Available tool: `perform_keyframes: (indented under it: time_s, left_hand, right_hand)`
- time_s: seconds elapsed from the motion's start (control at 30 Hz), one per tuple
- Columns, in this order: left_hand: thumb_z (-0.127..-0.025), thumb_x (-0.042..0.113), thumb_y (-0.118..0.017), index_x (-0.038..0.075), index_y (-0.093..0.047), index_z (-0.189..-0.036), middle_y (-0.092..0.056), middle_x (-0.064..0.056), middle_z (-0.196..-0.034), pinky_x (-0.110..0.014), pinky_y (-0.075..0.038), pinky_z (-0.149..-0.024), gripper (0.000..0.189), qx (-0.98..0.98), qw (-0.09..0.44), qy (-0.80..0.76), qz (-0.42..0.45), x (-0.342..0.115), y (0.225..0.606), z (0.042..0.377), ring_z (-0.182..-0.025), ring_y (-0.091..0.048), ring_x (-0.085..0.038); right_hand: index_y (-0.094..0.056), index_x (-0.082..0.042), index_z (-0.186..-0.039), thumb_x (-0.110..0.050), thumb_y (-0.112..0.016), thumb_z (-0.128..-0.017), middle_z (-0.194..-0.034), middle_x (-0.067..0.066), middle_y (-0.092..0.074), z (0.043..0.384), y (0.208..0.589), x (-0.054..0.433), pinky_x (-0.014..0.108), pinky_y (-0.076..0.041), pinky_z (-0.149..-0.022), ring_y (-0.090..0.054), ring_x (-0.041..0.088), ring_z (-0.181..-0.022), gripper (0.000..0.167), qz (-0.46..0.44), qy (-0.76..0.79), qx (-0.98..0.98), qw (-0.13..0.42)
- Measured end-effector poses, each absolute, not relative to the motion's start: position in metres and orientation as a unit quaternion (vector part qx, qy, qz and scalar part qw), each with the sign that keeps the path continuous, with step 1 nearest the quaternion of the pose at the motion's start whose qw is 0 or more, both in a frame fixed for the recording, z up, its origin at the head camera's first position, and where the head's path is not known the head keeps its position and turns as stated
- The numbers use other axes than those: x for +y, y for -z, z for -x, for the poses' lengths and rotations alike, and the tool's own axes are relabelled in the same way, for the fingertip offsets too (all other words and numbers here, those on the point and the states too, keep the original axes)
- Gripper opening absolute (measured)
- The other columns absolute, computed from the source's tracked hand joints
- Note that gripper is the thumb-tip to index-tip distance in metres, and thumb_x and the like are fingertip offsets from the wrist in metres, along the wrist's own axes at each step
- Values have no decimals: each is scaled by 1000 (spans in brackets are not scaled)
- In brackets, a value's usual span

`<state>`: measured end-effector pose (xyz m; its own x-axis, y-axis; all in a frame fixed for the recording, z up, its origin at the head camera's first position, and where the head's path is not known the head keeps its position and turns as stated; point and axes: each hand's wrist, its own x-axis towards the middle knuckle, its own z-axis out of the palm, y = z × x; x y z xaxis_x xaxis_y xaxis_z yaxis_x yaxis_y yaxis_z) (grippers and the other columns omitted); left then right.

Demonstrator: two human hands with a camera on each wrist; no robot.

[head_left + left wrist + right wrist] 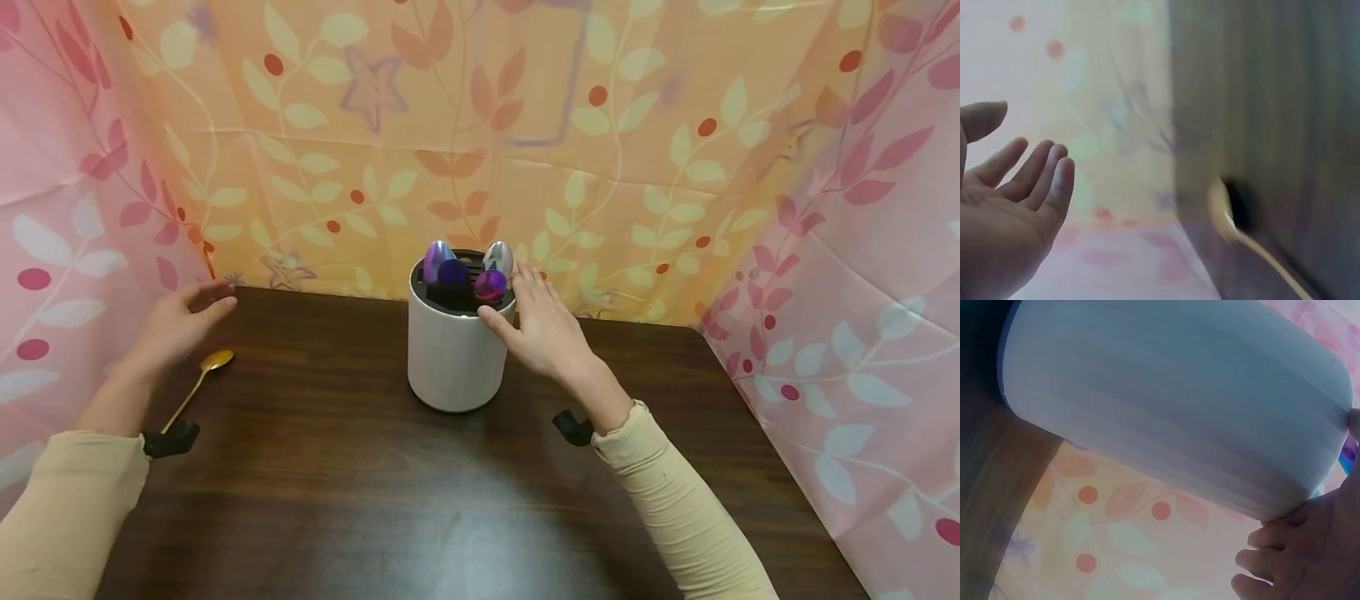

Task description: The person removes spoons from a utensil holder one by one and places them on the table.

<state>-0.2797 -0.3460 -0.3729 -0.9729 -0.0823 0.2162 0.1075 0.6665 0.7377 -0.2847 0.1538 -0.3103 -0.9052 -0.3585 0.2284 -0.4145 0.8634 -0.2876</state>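
Note:
A white cylindrical utensil holder [456, 358] with a black slotted top stands upright on the table. Several shiny spoon bowls stick up from it: a blue-purple spoon [437, 257], a silver spoon [498, 255], a purple spoon [491, 286] and a dark blue one. My right hand [546, 327] rests at the holder's right upper rim, thumb toward the front and fingers extended behind. To the left lies a gold spoon [217, 360], bowl pointing away. My left hand [178, 325] hovers just left of that spoon, palm turned inward, fingers loosely bent and holding nothing.
The dark wooden table [337, 500] reaches back to a yellow patterned cloth [465, 167]. Pink patterned cloths hang along both sides, the left cloth [67, 250] close to my left hand. A black wrist mount [573, 427] sits on my right wrist.

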Motion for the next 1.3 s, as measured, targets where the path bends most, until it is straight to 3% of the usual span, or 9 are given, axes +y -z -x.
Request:
perform_keyframes:
  time_s: [0.07, 0.13, 0.23, 0.27, 0.47, 0.63, 0.93, 1.13, 1.3]
  left_hand:
    - [-105, 49, -57, 3, -48, -154, -63, 2, -139, -2, -39, -84, 68, -887, 128, 444, 3, -329, 364, 280, -114, -53, 4]
    - [-104, 46, -60, 7, -49, -154, -63, 3, -141, -3, -42, -87, 65, -862, 139, 487, 3, -311, 354, 280, -117, -55, 0]
    - [-104, 31, -65, 8, -55, -150, -65, 21, -124, -4, -44, -87, 53, -813, 175, 555, 35, -284, 343, 282, -112, -56, 8]
    - [-104, 25, -67, 8, -58, -147, -66, 22, -122, -5, -46, -87, 48, -791, 183, 581, 54, -276, 339, 283, -112, -58, 7]
    - [-101, 3, -66, 7, -67, -135, -71, 6, -121, -13, -54, -84, 35, -672, 181, 700, 161, -226, 319, 289, -107, -66, -6]
    - [-103, 7, -65, -1, -61, -141, -69, 2, -127, -19, -52, -90, 39, -662, 176, 704, 186, -190, 303, 289, -113, -65, -12]
    - [-104, 6, -63, -4, -60, -141, -65, -9, -134, -22, -54, -94, 39, -690, 178, 673, 199, -141, 288, 293, -116, -65, -16]
    - [-104, 7, -63, 1, -61, -142, -65, -13, -139, -31, -52, -106, 39, -743, 162, 616, 205, -122, 289, 300, -126, -64, -25]
    - [-103, 8, -64, 2, -61, -142, -65, -14, -139, -40, -54, -104, 39, -772, 141, 583, 209, -114, 292, 306, -126, -64, -30]
  right_hand:
    - [-13, -8, -167, -81, -28, -98, -175, 8, -5, 285, 310, 155, 40, -1, -130, -2, 25, -161, 102, -200, -166, -962, 84]
    - [-13, -8, -167, -81, -28, -98, -175, 8, -5, 285, 310, 155, 40, -1, -130, -2, 25, -161, 102, -199, -165, -962, 84]
    - [-13, -8, -167, -81, -28, -98, -175, 8, -5, 285, 311, 156, 40, -1, -130, -2, 25, -161, 102, -199, -165, -962, 84]
    - [-14, -7, -167, -81, -28, -98, -175, 8, -6, 285, 311, 156, 41, -1, -130, -2, 25, -161, 102, -199, -165, -962, 84]
    - [-18, -6, -166, -81, -29, -99, -174, 10, -7, 285, 311, 156, 42, -2, -130, -4, 27, -161, 102, -200, -163, -963, 84]
    - [-18, -5, -166, -80, -30, -99, -174, 11, -7, 284, 312, 156, 43, -3, -130, -4, 28, -160, 102, -199, -161, -963, 82]
    - [-15, -7, -167, -80, -30, -99, -174, 10, -7, 284, 311, 156, 42, -3, -130, -3, 26, -161, 101, -200, -165, -962, 85]
    - [-16, -6, -167, -81, -30, -99, -174, 10, -6, 284, 310, 154, 43, -4, -130, -4, 26, -161, 102, -202, -162, -962, 88]
    - [-15, -6, -167, -81, -29, -98, -175, 9, -5, 283, 309, 154, 42, -3, -130, -3, 26, -161, 102, -201, -159, -963, 86]
